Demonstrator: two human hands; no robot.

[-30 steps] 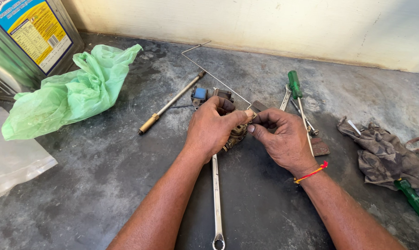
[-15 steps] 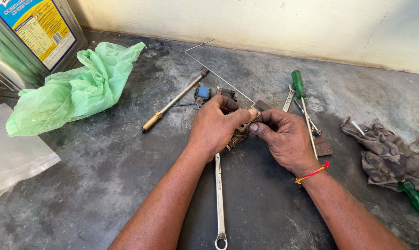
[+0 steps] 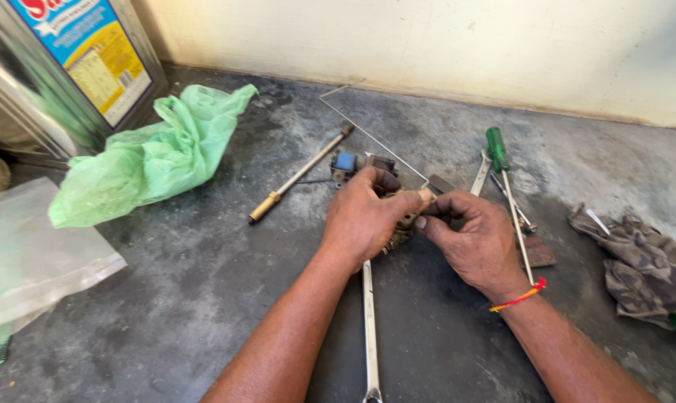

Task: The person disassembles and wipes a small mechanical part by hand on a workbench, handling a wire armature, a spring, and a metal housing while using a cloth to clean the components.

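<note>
The left hand (image 3: 364,216) curls shut over a small dirty metal part (image 3: 399,227) at the middle of the grey worktop (image 3: 203,276). The right hand (image 3: 476,235) pinches the same part from the other side, fingertips meeting the left thumb. The part is mostly hidden, so its axis cannot be told. A long spanner (image 3: 368,328) lies below the hands, pointing toward the person; a green-handled screwdriver (image 3: 506,183) lies to the right.

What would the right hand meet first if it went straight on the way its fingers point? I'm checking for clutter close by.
The right hand points leftward; it would likely meet the left hand, whose thumb already seems to touch it over the small metal part.
</note>
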